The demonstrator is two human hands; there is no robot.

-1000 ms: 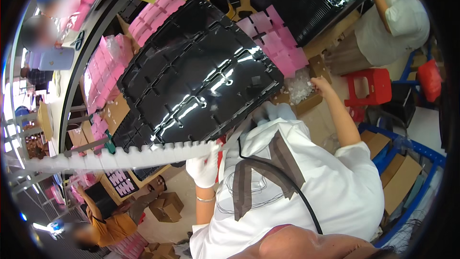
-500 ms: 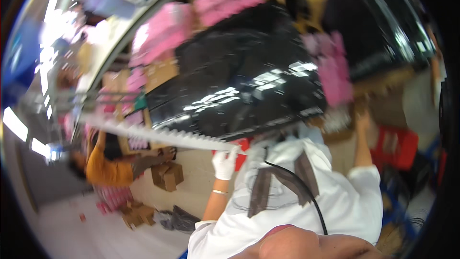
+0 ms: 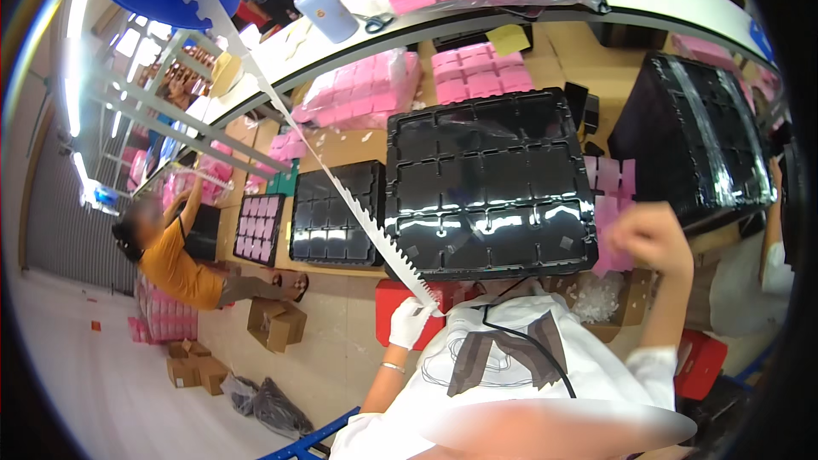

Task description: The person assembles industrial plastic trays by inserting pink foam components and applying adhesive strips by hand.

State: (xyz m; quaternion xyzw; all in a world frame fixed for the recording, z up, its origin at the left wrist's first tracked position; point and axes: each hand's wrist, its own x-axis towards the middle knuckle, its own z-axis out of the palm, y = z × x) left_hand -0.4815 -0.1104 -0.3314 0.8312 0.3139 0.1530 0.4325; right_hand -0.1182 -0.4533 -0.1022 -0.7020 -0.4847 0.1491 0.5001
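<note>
My left hand (image 3: 412,322), in a white glove, is closed on the lower end of a long white toothed strip (image 3: 381,242). The strip runs up and to the left, past the table's back rail toward a blue round object. My right hand (image 3: 652,237) is bare, with its fingers curled, raised at the right of the large black compartment tray (image 3: 490,183). Whether anything is in those fingers is hidden. Pink foam-like pieces (image 3: 609,204) lie beside the tray, just left of that hand. Small clear patches show on the tray's glossy top.
At the left stand a second black tray (image 3: 336,213) and a tray of pink pieces (image 3: 258,228). A tall wrapped black stack (image 3: 694,140) is at the right. Behind are bagged pink pieces (image 3: 362,89) and a lilac bottle (image 3: 322,4). Another person (image 3: 183,247) stands far left.
My right hand has risen from low at the right to beside the tray. The left hand keeps hold of the strip, which now slants more steeply upward. The view has shifted and sharpened.
</note>
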